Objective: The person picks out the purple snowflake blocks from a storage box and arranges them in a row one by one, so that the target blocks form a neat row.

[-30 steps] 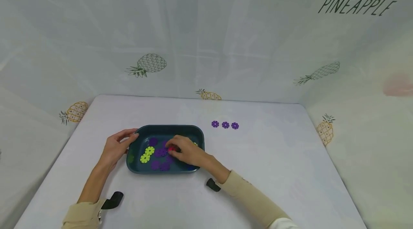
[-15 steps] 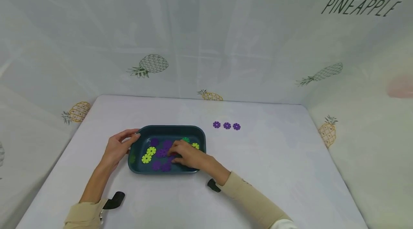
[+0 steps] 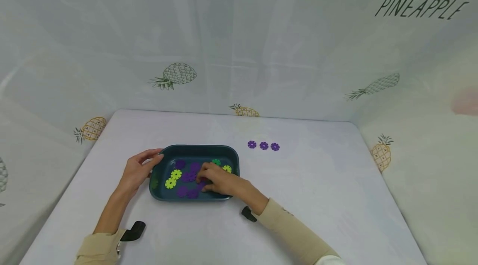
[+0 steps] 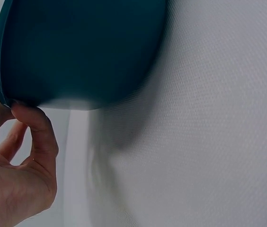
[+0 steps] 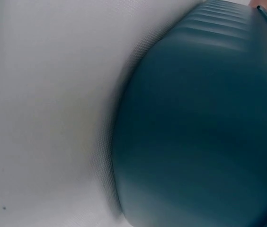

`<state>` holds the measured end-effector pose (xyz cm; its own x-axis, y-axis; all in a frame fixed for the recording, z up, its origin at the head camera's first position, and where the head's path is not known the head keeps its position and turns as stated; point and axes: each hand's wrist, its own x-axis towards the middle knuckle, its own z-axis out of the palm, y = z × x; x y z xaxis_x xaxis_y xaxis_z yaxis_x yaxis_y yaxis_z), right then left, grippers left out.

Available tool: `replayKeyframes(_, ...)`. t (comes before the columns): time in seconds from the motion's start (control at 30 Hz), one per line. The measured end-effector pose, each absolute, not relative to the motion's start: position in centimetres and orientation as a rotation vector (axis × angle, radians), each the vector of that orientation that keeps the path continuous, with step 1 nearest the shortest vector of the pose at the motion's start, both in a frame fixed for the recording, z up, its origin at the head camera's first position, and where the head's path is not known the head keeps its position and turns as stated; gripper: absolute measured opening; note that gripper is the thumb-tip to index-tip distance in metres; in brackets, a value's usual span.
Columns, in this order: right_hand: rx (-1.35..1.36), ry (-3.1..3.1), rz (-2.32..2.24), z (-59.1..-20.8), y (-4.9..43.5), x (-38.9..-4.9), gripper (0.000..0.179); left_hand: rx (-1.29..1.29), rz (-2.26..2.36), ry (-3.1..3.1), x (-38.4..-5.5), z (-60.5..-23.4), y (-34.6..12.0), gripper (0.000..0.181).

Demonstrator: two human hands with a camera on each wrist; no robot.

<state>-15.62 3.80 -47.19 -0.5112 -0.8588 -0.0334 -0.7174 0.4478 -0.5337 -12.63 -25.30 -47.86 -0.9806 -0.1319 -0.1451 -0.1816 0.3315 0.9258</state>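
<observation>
"Left hand (image 3: pixel 137 171)?"
"Pinching the tray (image 3: pixel 198 151) rim, left end; best held steady."
"Purple discs (image 3: pixel 182 191)?"
"Inside, mid-floor; best lifted singly, by the edge."
"Right hand (image 3: pixel 218 180)?"
"Fingers bent among them; whether gripping one, cannot tell."
"Beyond?"
"Three matching discs (image 3: pixel 264 145), rowed on the table (image 3: pixel 317 182)."

The right hand (image 3: pixel 219 179) conceals part of the tray (image 3: pixel 199 150) and of the discs (image 3: pixel 182 191) within, whether it holds one being indeterminable, and both wrist views crop the tray at their edges.
</observation>
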Motion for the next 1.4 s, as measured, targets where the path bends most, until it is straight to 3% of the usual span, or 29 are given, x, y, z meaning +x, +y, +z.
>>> replayKeyframes(0.2,-1.350,2.415,-0.670,-46.9,3.9,-15.4,0.014,-0.283,1.782,2.525,-12.5,-47.6,-25.2,0.053)
replayKeyframes(0.43,-1.354,2.433,-0.618,-47.0,4.0,-15.3,0.024,-0.282,1.795,2.514,-12.5,-47.6,-25.2,0.054)
replayKeyframes(0.73,-1.361,2.461,-0.525,-46.4,4.4,-15.1,0.022,-0.278,1.771,2.521,-12.5,-47.8,-25.2,0.055)
replayKeyframes(1.4,-1.313,2.536,-1.021,-45.2,8.2,-17.0,0.017,-0.281,1.719,2.562,-12.2,-47.5,-25.0,0.059)
